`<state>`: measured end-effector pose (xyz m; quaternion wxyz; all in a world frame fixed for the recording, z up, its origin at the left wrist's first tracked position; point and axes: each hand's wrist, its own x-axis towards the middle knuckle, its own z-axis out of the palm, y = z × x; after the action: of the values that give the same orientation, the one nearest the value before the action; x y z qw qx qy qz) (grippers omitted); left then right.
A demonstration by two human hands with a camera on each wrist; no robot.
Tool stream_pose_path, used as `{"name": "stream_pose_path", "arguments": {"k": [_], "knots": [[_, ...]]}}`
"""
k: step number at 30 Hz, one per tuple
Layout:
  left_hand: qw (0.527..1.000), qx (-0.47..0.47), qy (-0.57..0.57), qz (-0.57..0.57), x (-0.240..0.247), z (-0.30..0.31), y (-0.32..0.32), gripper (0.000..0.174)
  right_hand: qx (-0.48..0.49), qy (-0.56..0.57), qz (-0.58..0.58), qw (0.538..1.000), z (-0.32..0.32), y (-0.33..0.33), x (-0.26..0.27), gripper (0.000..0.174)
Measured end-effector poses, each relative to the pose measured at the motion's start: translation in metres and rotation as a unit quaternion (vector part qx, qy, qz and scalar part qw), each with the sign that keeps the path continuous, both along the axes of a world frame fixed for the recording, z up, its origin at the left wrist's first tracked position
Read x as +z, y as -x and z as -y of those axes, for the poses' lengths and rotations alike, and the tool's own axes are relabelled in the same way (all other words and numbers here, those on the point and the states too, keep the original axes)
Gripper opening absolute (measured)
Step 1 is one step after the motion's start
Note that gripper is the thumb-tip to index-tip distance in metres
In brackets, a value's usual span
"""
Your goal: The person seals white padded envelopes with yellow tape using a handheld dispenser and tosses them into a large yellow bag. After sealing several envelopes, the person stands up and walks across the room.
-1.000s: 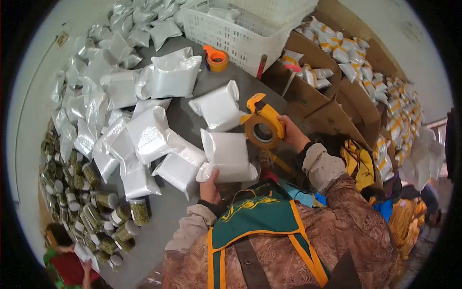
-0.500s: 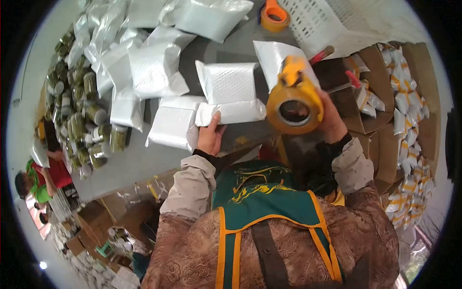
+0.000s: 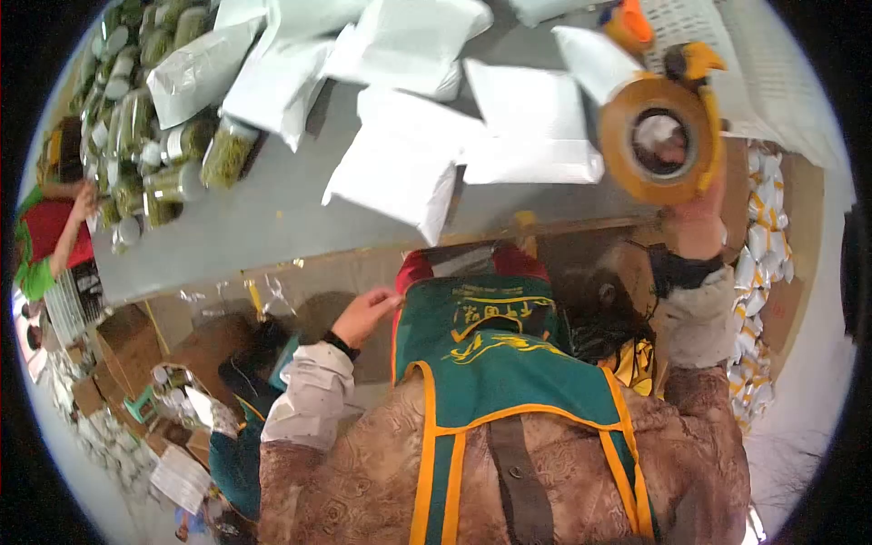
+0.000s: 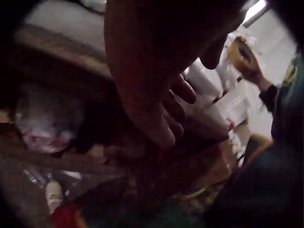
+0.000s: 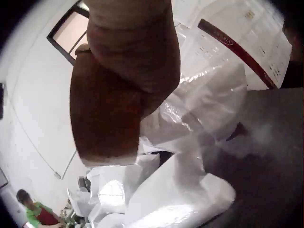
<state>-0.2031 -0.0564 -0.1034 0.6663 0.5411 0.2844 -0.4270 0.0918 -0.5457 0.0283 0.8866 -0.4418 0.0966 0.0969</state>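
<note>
In the head view my right hand [image 3: 698,220] grips a yellow dispenser with a wide roll of brown tape [image 3: 618,145], raised at the table's right side. The right wrist view shows that hand [image 5: 135,47] around the tape roll [image 5: 104,114], its fingers mostly hidden. My left hand [image 3: 363,316] is off the table, beside the green apron [image 3: 490,363], holding nothing. In the left wrist view its fingers hang slightly bent below the dark hand [image 4: 142,71]. On the table lie a white package with a folded end [image 3: 531,159] and, touching it, another white package [image 3: 395,159].
More white packages [image 3: 400,41] lie at the back. Jars [image 3: 227,156] crowd the grey table's [image 3: 272,218] left side. An orange tape dispenser [image 3: 627,25] is beside the white crate [image 3: 754,82]. A person in green and red [image 3: 56,236] is at the far left.
My left hand has let go of the folded package and moved down off the table. The tape dispenser has moved right and up in the view. The head view has shifted, bringing the table's front edge higher.
</note>
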Motion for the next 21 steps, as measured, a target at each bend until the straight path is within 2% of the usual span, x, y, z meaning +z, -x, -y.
{"name": "stream_pose_path", "arguments": {"k": [1, 3, 6, 7, 8, 9, 12, 15, 17, 19, 21], "knots": [[0.998, 0.023, -0.037, -0.034, -0.027, -0.014, 0.044, 0.031, 0.081, -0.033, 0.043, 0.995, 0.004, -0.002, -0.003, 0.036], [0.985, -0.002, -0.158, -0.068, -0.070, -0.025, 0.144, 0.034, 0.102, -0.043, 0.053, 0.992, -0.006, -0.009, -0.003, 0.035], [0.957, -0.032, -0.240, -0.158, -0.100, 0.022, 0.291, 0.043, 0.163, -0.105, 0.023, 0.981, -0.007, -0.024, -0.015, 0.033], [0.951, -0.027, -0.243, -0.189, -0.105, 0.052, 0.332, 0.046, -0.031, 0.056, 0.000, 0.998, -0.028, -0.023, -0.017, 0.037], [0.949, -0.003, -0.237, -0.209, -0.110, 0.086, 0.362, 0.050, -0.201, 0.245, -0.076, 0.946, -0.049, -0.021, -0.018, 0.043], [0.947, 0.026, -0.229, -0.225, -0.119, 0.122, 0.389, 0.053, -0.189, 0.281, -0.081, 0.937, -0.046, -0.023, -0.029, 0.044], [0.941, 0.127, -0.209, -0.235, -0.159, 0.198, 0.412, 0.063, -0.043, 0.258, -0.021, 0.965, -0.011, -0.024, -0.048, 0.045], [0.926, 0.189, -0.244, -0.219, -0.232, 0.225, 0.413, 0.074, 0.028, 0.271, 0.008, 0.962, 0.002, -0.029, -0.051, 0.046], [0.900, 0.158, -0.341, -0.222, -0.273, 0.234, 0.405, 0.081, 0.057, 0.281, 0.027, 0.958, 0.010, -0.032, -0.051, 0.047], [0.825, -0.060, -0.469, -0.311, -0.244, 0.215, 0.341, 0.116, 0.084, 0.286, 0.048, 0.953, 0.017, -0.035, -0.049, 0.047], [0.835, 0.017, -0.425, -0.349, -0.258, 0.213, 0.331, 0.117, 0.112, 0.288, 0.071, 0.948, 0.024, -0.039, -0.043, 0.048]]}}
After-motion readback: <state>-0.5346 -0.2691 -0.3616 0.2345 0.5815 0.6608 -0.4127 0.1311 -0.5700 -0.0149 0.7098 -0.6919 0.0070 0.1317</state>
